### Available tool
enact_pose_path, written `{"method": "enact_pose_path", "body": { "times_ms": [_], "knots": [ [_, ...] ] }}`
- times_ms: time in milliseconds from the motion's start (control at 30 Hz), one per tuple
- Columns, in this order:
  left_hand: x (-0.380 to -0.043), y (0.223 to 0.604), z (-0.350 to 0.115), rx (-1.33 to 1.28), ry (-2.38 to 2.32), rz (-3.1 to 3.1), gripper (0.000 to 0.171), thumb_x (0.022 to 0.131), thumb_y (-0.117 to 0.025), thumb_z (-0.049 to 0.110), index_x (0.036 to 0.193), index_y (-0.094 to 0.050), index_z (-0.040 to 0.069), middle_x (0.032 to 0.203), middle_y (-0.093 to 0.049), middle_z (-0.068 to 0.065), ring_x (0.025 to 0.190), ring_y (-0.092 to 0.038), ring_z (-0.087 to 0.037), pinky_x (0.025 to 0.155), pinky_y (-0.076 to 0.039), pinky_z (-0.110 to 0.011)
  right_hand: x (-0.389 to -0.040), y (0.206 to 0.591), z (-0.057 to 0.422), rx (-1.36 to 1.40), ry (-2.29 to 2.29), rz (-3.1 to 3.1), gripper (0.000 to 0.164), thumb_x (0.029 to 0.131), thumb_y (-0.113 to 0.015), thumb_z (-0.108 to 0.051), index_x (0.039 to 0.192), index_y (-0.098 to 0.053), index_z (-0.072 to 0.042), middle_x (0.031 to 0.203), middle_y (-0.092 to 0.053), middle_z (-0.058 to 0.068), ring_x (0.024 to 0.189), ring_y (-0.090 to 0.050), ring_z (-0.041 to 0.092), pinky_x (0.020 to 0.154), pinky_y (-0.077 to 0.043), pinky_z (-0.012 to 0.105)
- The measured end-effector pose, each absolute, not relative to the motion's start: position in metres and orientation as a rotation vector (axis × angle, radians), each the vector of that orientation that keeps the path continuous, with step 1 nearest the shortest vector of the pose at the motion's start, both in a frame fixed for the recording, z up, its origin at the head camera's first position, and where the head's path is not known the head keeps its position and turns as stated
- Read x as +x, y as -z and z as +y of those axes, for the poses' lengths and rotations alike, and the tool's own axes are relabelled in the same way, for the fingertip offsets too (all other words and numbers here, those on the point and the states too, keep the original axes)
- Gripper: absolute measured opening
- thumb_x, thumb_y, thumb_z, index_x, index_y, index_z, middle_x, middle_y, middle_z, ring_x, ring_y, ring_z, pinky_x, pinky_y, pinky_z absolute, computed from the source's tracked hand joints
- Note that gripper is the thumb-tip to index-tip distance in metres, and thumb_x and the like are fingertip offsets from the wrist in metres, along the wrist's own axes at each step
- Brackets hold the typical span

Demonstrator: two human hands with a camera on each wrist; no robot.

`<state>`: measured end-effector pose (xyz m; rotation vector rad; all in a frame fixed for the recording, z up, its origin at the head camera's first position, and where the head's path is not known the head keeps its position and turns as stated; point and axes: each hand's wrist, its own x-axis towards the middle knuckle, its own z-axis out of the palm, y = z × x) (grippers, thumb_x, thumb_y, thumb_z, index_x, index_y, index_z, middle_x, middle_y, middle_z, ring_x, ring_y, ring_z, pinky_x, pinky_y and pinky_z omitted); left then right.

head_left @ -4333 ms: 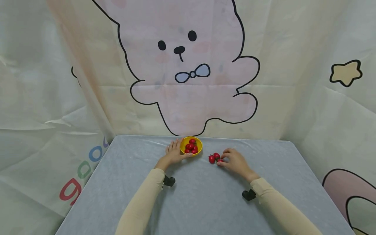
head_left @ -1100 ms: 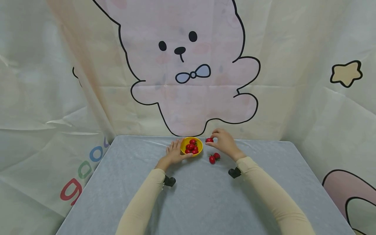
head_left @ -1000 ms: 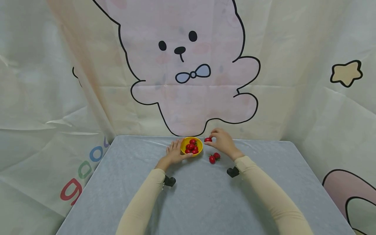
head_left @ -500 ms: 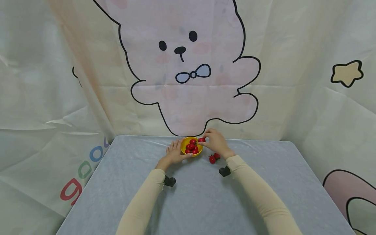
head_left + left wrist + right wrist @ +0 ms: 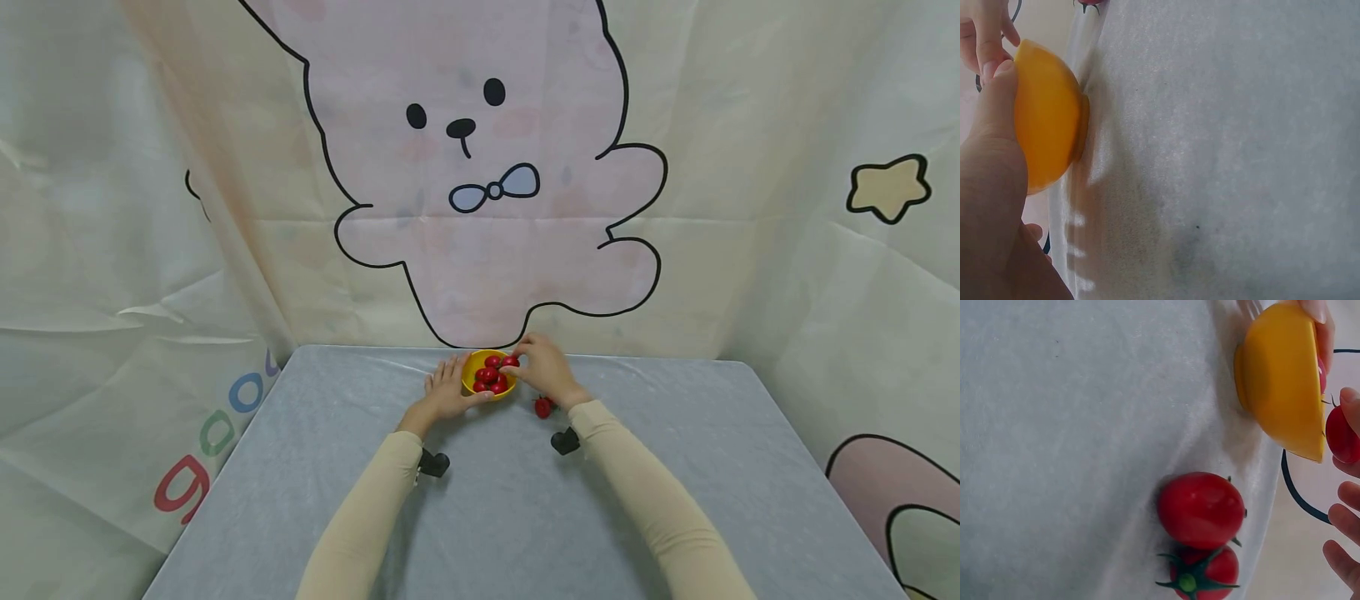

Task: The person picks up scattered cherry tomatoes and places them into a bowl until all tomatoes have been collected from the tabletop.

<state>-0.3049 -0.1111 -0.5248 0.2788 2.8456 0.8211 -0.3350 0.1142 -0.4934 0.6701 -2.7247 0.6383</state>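
Observation:
A yellow bowl (image 5: 472,367) holding several red cherry tomatoes (image 5: 489,375) stands at the table's far edge. My left hand (image 5: 444,397) steadies it, fingers stretched along its left side and thumb lying at the near rim. From the right, my right hand (image 5: 547,369) pinches another cherry tomato (image 5: 1342,434) between thumb and fingertips, right at the bowl's rim. Its green stem points toward the bowl in the right wrist view. Two more tomatoes, one lying on its side (image 5: 1200,509) and one with its stem showing (image 5: 1205,573), sit together on the cloth below my right hand.
A pale blue-grey cloth (image 5: 495,517) covers the table. Right behind the bowl hangs a curtain (image 5: 480,275) printed with a cartoon bear, and similar curtains close off both sides.
My right hand has picked up a tomato from beside the two on the cloth and carried it left to the bowl's rim. My left hand has stayed at the bowl.

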Motion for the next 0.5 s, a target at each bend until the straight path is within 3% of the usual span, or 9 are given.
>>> {"method": "enact_pose_path", "body": {
  "times_ms": [500],
  "knots": [
    [-0.3035,0.5237,-0.1112,0.273,-0.824,2.846,0.102,0.084,-0.058,0.072,0.16,-0.008,0.025,0.168,-0.012,-0.015,0.154,-0.006,-0.042,0.121,-0.007,-0.067,-0.3327,0.5,0.1117,0.649,-0.634,-2.754,0.036,0.082,-0.078,-0.044,0.096,-0.075,-0.011,0.114,-0.066,0.006,0.105,-0.061,0.025,0.092,-0.055,0.04]
  ]
}}
